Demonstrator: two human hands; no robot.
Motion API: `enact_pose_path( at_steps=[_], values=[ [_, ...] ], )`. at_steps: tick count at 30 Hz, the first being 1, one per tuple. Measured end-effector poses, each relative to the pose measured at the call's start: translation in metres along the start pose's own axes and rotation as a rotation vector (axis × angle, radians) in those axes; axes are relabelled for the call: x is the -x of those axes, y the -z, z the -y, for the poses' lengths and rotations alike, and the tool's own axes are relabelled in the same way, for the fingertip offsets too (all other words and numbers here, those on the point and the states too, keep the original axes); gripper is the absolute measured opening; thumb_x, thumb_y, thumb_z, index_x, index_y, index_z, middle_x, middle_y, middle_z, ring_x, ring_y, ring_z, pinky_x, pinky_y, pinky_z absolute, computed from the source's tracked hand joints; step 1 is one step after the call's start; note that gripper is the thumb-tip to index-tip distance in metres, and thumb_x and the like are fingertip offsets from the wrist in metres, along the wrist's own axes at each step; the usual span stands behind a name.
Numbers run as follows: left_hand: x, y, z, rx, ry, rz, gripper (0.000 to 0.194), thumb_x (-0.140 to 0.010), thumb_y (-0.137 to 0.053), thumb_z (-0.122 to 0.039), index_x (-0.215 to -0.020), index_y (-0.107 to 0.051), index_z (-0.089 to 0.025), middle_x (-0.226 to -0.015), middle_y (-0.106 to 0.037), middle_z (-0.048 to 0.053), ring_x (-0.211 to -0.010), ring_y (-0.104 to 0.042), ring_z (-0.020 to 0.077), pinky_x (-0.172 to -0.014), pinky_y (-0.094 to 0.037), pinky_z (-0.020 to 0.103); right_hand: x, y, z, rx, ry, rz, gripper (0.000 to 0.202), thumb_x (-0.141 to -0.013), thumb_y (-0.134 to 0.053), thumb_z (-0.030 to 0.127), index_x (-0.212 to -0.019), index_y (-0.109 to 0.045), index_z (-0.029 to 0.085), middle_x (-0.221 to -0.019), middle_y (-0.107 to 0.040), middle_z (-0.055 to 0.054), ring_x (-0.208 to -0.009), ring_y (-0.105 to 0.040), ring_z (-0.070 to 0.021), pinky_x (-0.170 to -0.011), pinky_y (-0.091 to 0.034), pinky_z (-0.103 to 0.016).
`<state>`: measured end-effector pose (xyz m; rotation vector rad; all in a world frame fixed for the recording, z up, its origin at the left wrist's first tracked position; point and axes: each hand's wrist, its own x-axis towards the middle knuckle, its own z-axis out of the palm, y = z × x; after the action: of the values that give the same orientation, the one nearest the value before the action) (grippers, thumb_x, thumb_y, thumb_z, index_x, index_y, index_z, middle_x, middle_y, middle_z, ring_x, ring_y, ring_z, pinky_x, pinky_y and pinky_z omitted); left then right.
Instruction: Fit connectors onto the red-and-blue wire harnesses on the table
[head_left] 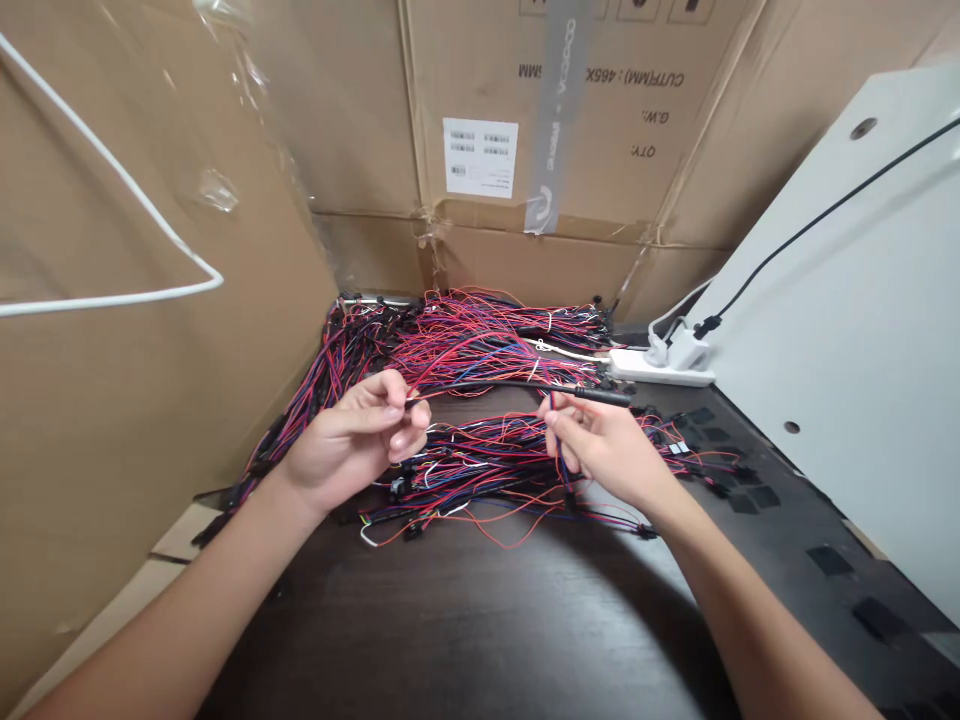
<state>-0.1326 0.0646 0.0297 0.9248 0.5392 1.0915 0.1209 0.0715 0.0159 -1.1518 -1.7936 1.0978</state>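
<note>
My left hand [349, 435] pinches one end of a thin cable between thumb and fingertips. Its black sheath [495, 384] stretches across to my right hand [600, 440] and finishes in a black barrel connector [604, 397] lying over the fingers there. Red and blue wires [553, 402] are gripped in my right hand, their lower ends hanging below it. Under both hands spreads a loose bundle of red, blue and black wires [487, 455] with small black connectors. How the held wires join the black sheath cannot be made out.
Behind lies a large heap of wire harnesses [465, 340]. A white power strip [660, 367] with plugs sits at the right, by a white panel [847, 330]. Cardboard boxes [360, 120] wall the back and left. Black patches [829, 560] dot the dark table [480, 630].
</note>
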Motion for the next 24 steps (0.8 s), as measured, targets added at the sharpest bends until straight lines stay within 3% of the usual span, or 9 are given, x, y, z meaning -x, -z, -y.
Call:
enact_pose_path(
  at_steps=[5,8,11,15,17,21,24],
  values=[
    [-0.001,0.002,0.002,-0.043,0.011,-0.001,0.015,-0.067,-0.078,-0.013,-0.068,-0.063,-0.016,-0.069,-0.066,0.003,-0.05,-0.048,0.0075,-0.047,-0.041,0.018,0.001,-0.005,-0.001,-0.011,-0.18,0.193,0.008,-0.086,-0.046,0.021,-0.081,-0.05,0.016,-0.056,-0.059,0.001,-0.036,-0.044,-0.0064,-0.034,-0.031,-0.017],
    [-0.001,0.003,0.002,-0.078,0.026,-0.006,0.015,-0.068,-0.077,-0.014,-0.069,-0.062,-0.016,-0.071,-0.067,0.004,-0.05,-0.049,0.008,-0.047,-0.041,0.018,0.0,-0.005,0.002,-0.052,-0.224,0.197,0.013,-0.082,-0.045,0.018,-0.092,-0.053,0.016,-0.053,-0.057,0.003,-0.033,-0.042,-0.0073,-0.033,-0.03,-0.018],
    [-0.002,0.004,0.003,-0.148,0.041,-0.028,0.016,-0.069,-0.076,-0.015,-0.07,-0.06,-0.016,-0.072,-0.067,0.004,-0.05,-0.05,0.0083,-0.047,-0.041,0.018,-0.002,0.004,0.001,0.023,-0.096,-0.064,0.022,-0.08,-0.046,0.02,-0.098,-0.058,0.014,-0.057,-0.06,0.0,-0.041,-0.048,-0.0111,-0.041,-0.038,-0.023],
    [-0.004,0.002,0.006,-0.331,0.097,-0.063,0.017,-0.073,-0.072,-0.016,-0.083,-0.058,-0.016,-0.068,-0.067,0.004,-0.047,-0.05,0.0079,-0.046,-0.04,0.017,-0.003,0.034,-0.006,0.45,0.203,-0.597,0.024,-0.076,-0.044,0.015,-0.086,-0.067,0.016,-0.075,-0.066,-0.007,-0.071,-0.063,-0.0209,-0.07,-0.05,-0.036],
    [-0.004,-0.001,0.009,-0.464,0.143,-0.072,0.019,-0.076,-0.069,-0.018,-0.091,-0.058,-0.014,-0.067,-0.066,0.004,-0.044,-0.049,0.0072,-0.044,-0.038,0.016,-0.002,0.047,-0.009,0.609,0.28,-0.751,0.03,-0.074,-0.04,0.008,-0.083,-0.067,0.016,-0.089,-0.066,-0.011,-0.086,-0.063,-0.0247,-0.082,-0.049,-0.041],
    [-0.003,-0.007,0.017,-0.66,0.268,-0.032,0.023,-0.079,-0.062,-0.024,-0.097,-0.061,-0.009,-0.064,-0.063,0.004,-0.04,-0.044,0.0066,-0.039,-0.032,0.017,-0.001,0.055,-0.012,0.743,0.27,-0.746,0.041,-0.069,-0.036,0.0,-0.091,-0.067,0.014,-0.123,-0.054,-0.017,-0.109,-0.055,-0.0313,-0.094,-0.045,-0.049],
    [-0.001,-0.011,0.021,-0.764,0.257,-0.051,0.024,-0.08,-0.058,-0.023,-0.098,-0.063,-0.008,-0.061,-0.061,0.003,-0.041,-0.046,0.0077,-0.039,-0.034,0.018,-0.001,0.047,-0.012,0.811,0.262,-0.767,0.04,-0.071,-0.037,0.001,-0.092,-0.067,0.016,-0.128,-0.052,-0.014,-0.111,-0.053,-0.0326,-0.094,-0.044,-0.053]
  ],
)
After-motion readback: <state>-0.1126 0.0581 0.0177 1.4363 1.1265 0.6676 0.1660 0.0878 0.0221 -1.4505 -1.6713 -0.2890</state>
